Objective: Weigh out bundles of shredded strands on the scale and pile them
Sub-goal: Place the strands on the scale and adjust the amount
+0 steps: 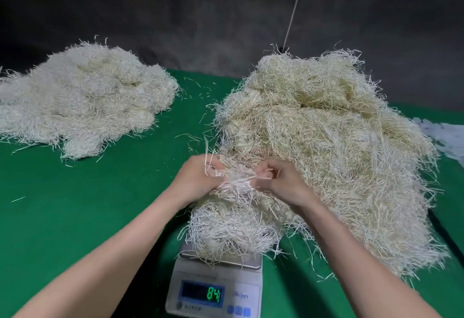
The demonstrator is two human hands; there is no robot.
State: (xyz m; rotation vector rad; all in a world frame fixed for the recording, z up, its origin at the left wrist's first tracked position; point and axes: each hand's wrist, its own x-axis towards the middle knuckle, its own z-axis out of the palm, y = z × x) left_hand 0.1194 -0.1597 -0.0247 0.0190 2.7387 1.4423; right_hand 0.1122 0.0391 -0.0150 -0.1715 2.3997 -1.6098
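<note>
Left hand (198, 175) and right hand (280, 179) are pinching one tuft (237, 184) above the scale (218, 273). Releasing strands sparingly is advisable.

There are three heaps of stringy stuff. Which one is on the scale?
The small whitish heap nearest the person, sitting on the scale. The left heap and the big right heap lie on the green table.
</note>
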